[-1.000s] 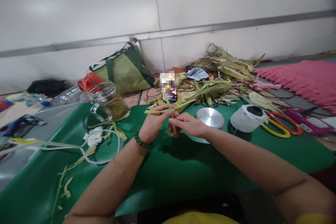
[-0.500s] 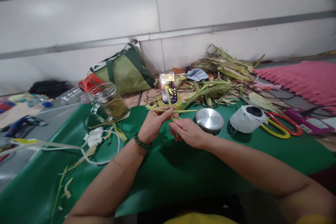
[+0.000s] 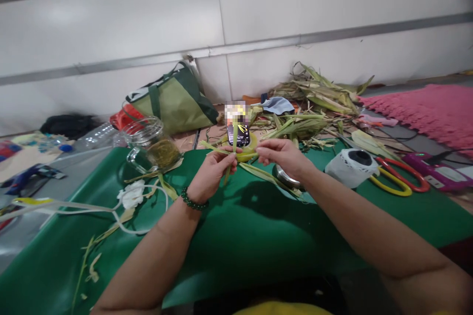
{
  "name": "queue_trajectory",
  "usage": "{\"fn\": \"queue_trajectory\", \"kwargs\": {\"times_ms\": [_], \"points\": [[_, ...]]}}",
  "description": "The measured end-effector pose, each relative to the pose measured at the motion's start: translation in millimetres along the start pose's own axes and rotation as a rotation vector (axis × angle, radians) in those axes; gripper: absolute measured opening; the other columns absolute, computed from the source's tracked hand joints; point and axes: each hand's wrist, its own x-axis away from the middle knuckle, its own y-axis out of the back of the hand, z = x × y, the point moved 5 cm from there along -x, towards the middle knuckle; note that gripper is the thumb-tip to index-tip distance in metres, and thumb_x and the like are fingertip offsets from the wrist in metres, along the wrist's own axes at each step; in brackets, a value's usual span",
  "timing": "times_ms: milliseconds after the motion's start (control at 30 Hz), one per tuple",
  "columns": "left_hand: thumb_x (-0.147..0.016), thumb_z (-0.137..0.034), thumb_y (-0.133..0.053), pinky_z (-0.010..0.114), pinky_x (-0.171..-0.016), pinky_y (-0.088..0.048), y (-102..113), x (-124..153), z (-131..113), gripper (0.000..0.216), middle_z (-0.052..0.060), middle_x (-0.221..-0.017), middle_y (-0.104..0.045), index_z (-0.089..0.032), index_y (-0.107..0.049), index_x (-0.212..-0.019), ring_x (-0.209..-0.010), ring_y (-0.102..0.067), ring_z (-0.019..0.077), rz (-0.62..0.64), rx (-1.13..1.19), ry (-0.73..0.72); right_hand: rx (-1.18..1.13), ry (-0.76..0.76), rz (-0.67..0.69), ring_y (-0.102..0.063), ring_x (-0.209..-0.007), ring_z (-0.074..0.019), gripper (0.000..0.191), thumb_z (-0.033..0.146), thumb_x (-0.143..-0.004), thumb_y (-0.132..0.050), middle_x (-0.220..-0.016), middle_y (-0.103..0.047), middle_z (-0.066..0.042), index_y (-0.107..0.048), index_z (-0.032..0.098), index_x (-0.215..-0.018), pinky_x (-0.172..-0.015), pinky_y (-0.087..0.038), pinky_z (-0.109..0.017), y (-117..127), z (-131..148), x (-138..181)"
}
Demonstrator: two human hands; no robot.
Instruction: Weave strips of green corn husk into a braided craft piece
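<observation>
My left hand [image 3: 218, 165], with a green bead bracelet [image 3: 194, 200] at the wrist, pinches crossed corn husk strips [image 3: 235, 138] between thumb and fingers. One strip stands upright and another sticks out to the left. My right hand [image 3: 279, 154] is closed in a pinch at the end of the strip that runs to the right. Below the hands a wider husk piece [image 3: 258, 173] slants over the green mat [image 3: 236, 236]. Behind the strips a phone [image 3: 239, 134] leans by a yellow tape roll [image 3: 251, 147]. Under my right wrist a round metal tin [image 3: 286, 176] is partly hidden.
A glass mug [image 3: 151, 150] with brown-green liquid and a green bag [image 3: 177, 103] stand at the left. Corn husks [image 3: 321, 93] are heaped behind. A white thread spool [image 3: 349, 168], scissors [image 3: 402, 177] and a purple device [image 3: 432, 172] lie right. A white tube loop [image 3: 142, 229] lies left.
My right hand has moved right and slightly up, away from my left hand. My left hand has shifted a little left, still pinching the strips. The wider husk piece now shows below.
</observation>
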Motion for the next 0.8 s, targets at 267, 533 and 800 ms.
{"fn": "queue_trajectory", "kwargs": {"times_ms": [267,533,800], "points": [[-0.063,-0.039,-0.075,0.021,-0.041,-0.024,2,1,5,0.027,-0.003,-0.052,-0.053,-0.015,-0.066,-0.069,-0.044,-0.036,0.006,0.008,-0.281,0.039,0.8,0.293,0.232,-0.036,-0.049,-0.0078,0.04,0.037,-0.088,-0.047,-0.049,-0.044,0.004,-0.054,0.016,-0.056,-0.051,-0.025,-0.023,-21,13,21],[-0.076,-0.035,-0.061,0.022,-0.047,-0.032,-6,-1,8,0.023,-0.001,-0.054,-0.056,-0.014,-0.07,-0.077,-0.048,-0.042,0.0101,0.133,-0.661,-0.126,0.941,0.441,-0.024,-0.055,-0.063,-0.0139,0.027,0.043,-0.083,-0.058,-0.072,-0.066,-0.003,-0.065,0.019,-0.096,-0.06,-0.034,-0.023,-6,31,24],[-0.077,-0.022,-0.05,0.025,-0.055,-0.037,-37,16,24,0.022,0.003,-0.06,-0.06,-0.016,-0.061,-0.058,-0.057,-0.048,0.0138,0.267,-0.781,-0.293,0.909,0.579,0.163,-0.053,-0.06,-0.0128,0.033,0.034,-0.093,-0.041,-0.065,-0.062,-0.003,-0.059,0.018,-0.07,-0.058,-0.033,-0.024,-36,28,40]]}}
